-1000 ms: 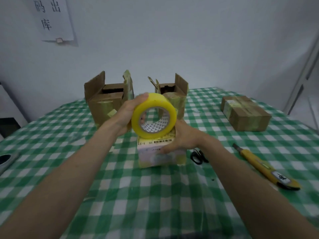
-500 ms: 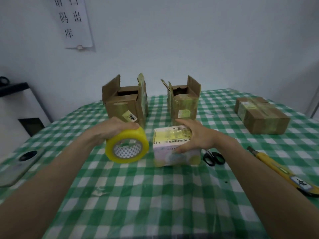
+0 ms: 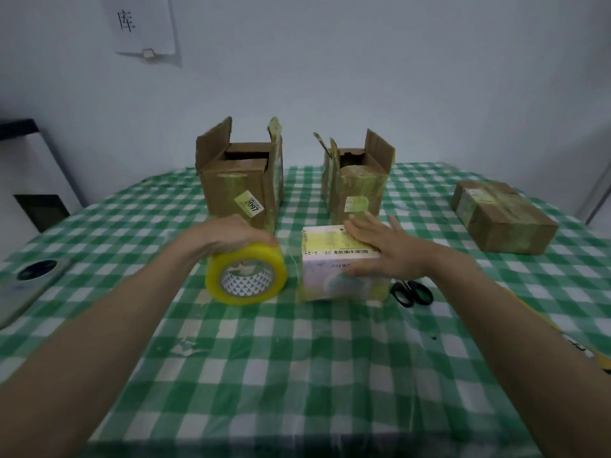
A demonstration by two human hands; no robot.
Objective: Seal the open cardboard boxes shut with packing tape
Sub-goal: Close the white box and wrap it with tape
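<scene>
Head view: left hand (image 3: 231, 233) grips the yellow packing tape roll (image 3: 246, 276) from above, fingers curled over the top of it. Roll stands on edge on the green checked tablecloth (image 3: 297, 375), core facing the camera, just left of the small pink box (image 3: 342, 263). A strip of clear tape seems to bridge the gap from roll to box (faint, hard to confirm).

Right hand (image 3: 385, 247) lies flat on the pink box, fingers straight and spread across the top at its right side, thumb down on the front face. Not curled round anything. Box top carries a yellowish label with a barcode.

Behind: two brown cardboard boxes, flaps up. Left open box (image 3: 241, 183) has a yellow sticker reading 2097; right open box (image 3: 358, 183) has a pale sticker, text unreadable. Both well wrapped in old yellowed tape.

Far right: a closed, taped brown box (image 3: 502, 216), apart from the rest. Black scissors (image 3: 413, 293) lie just right of the pink box, partly under the right forearm. Yellow utility knife (image 3: 582, 350) at the right edge, mostly hidden by the arm. Grey phone (image 3: 26, 285) at the left edge, camera side up. Paper notice (image 3: 140, 23) on the wall.
</scene>
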